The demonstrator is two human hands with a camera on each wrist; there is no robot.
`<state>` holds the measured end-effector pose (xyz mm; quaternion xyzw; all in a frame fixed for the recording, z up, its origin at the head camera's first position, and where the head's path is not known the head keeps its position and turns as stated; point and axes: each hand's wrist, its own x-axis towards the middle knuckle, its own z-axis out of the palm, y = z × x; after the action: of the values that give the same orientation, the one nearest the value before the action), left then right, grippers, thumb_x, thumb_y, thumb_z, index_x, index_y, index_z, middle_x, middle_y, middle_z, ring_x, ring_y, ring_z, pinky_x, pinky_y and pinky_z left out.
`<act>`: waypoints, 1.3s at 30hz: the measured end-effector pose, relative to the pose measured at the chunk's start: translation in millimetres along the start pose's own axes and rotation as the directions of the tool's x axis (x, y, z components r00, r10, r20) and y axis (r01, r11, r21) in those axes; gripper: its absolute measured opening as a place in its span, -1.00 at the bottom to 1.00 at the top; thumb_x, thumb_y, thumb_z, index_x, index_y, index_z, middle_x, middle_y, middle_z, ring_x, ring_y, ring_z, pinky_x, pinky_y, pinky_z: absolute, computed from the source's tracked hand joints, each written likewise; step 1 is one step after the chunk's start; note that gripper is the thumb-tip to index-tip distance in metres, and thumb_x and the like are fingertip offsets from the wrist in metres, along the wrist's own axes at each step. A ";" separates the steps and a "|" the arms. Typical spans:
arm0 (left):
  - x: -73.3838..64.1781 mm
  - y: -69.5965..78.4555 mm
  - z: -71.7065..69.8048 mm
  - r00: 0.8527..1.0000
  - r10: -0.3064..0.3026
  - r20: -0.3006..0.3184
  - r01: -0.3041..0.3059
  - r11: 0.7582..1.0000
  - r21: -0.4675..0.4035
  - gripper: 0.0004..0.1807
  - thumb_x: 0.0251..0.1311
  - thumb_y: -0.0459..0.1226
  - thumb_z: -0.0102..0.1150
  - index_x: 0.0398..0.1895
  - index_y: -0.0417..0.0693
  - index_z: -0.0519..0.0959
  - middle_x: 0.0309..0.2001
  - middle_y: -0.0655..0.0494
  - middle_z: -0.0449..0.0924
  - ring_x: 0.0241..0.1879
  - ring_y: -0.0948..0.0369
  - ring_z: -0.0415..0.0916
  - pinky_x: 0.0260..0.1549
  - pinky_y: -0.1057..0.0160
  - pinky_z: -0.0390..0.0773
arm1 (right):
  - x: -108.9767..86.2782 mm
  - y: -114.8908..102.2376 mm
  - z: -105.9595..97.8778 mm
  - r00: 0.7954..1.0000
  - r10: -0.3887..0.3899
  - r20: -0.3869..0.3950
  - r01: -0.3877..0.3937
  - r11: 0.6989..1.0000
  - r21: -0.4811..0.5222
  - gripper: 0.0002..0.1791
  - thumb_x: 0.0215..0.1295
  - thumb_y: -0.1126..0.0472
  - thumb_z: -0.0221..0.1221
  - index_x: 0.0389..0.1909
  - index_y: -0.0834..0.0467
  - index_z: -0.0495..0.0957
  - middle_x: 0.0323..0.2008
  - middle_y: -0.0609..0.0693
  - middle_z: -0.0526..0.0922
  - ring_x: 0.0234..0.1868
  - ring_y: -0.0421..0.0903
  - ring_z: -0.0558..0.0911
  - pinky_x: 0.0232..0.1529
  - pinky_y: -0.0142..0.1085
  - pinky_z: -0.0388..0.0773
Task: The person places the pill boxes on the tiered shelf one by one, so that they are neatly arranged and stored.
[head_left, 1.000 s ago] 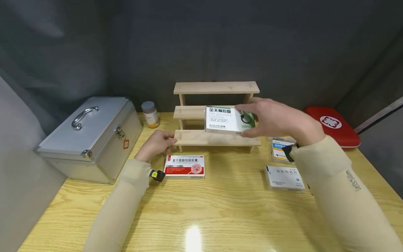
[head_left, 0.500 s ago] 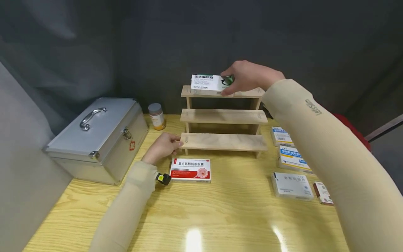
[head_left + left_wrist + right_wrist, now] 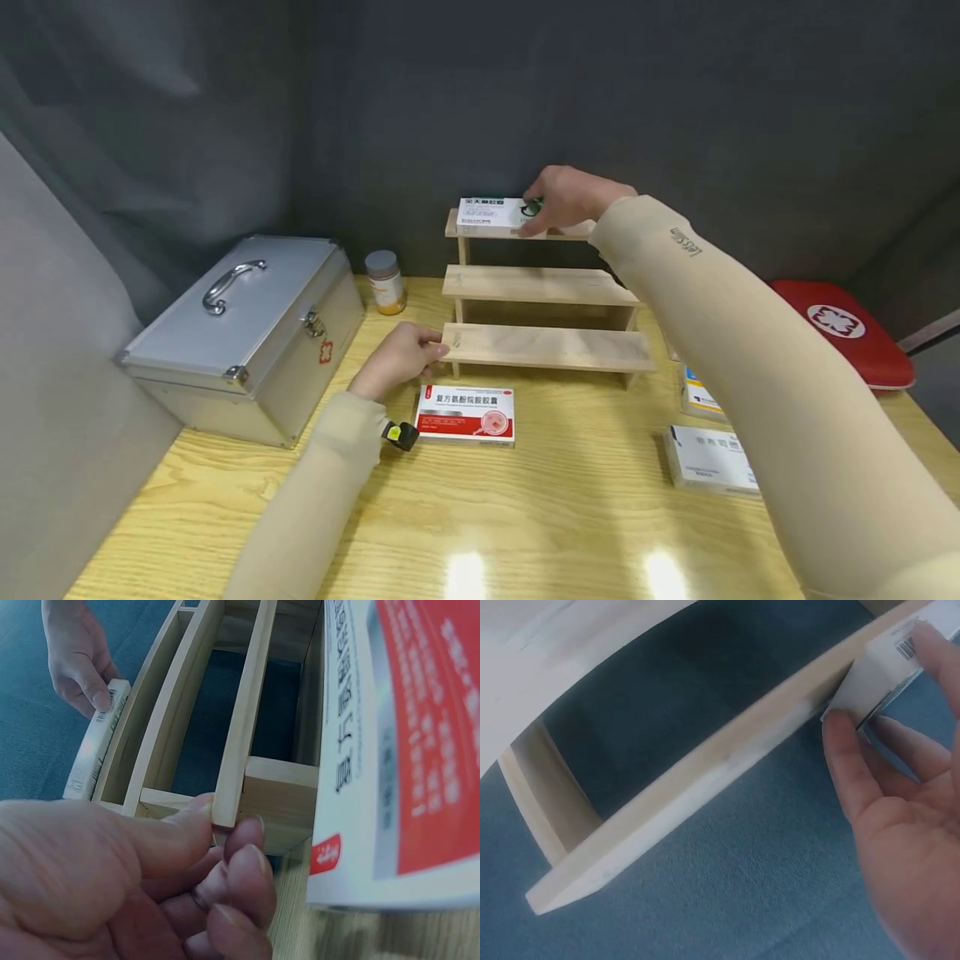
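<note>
A three-tier wooden display rack (image 3: 551,346) stands at the back of the table. On the left end of its top tier lies a white and green medicine box (image 3: 487,216), its label facing forward. My right hand (image 3: 572,198) grips the box's right end between thumb and fingers, which the right wrist view shows around the box end (image 3: 885,671). At the lowest tier's left end, my left hand (image 3: 405,352) pinches the board between thumb and forefinger. Just in front of the rack, a red and white medicine box (image 3: 468,414) lies flat on the table.
A silver case (image 3: 247,333) stands at the left, beside a pill bottle (image 3: 386,283). To the right lie a white medicine box (image 3: 708,458), a blue and white box (image 3: 697,392) partly behind my right sleeve, and a red first-aid case (image 3: 840,329). A dark curtain hangs behind.
My right hand has carried the white and green box up from in front of the lower tiers onto the top tier's left end. The left hand keeps its pinch on the lowest tier.
</note>
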<state>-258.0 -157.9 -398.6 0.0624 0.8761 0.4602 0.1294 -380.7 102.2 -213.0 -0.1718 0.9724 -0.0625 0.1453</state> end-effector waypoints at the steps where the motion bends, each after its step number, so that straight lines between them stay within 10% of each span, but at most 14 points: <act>1: -0.4 0.8 0.4 1.000 0.001 0.001 -0.001 1.000 0.004 -0.58 0.41 -0.27 0.15 0.24 -0.32 0.50 -0.23 -0.18 0.65 -0.40 -0.01 0.59 -0.37 0.07 0.60 | 1.1 0.6 0.8 1.000 0.000 -0.002 0.000 1.000 0.002 -0.07 0.18 -0.23 0.33 0.49 0.10 0.25 0.39 0.07 0.31 0.17 0.03 0.30 0.18 -0.01 0.28; 25: 1.0 10.8 7.6 1.000 0.004 0.029 -0.005 1.000 0.019 -0.57 0.41 -0.26 0.14 0.26 -0.31 0.49 -0.23 -0.16 0.65 -0.42 0.03 0.57 -0.38 0.09 0.57 | -6.0 8.4 2.7 0.997 0.075 0.004 -0.075 0.997 0.022 -0.05 0.17 -0.29 0.31 0.50 0.02 0.22 0.31 0.01 0.38 0.13 0.04 0.33 0.07 0.00 0.29; 39: 13.5 6.3 3.1 0.999 0.035 0.035 -0.037 0.998 0.050 -0.60 0.42 -0.26 0.14 0.21 -0.32 0.52 -0.25 -0.15 0.65 -0.41 0.01 0.58 -0.48 0.25 0.49 | -43.7 7.4 -14.2 0.999 0.004 -0.042 -0.005 1.000 -0.010 -0.15 0.28 -0.18 0.27 0.51 0.01 0.21 0.51 0.10 0.13 0.50 0.13 0.06 0.36 0.16 0.13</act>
<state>-270.1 -148.8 -397.4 0.0895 0.8839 0.4389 0.1345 -348.0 125.5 -189.3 -0.1690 0.9759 -0.0607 0.1242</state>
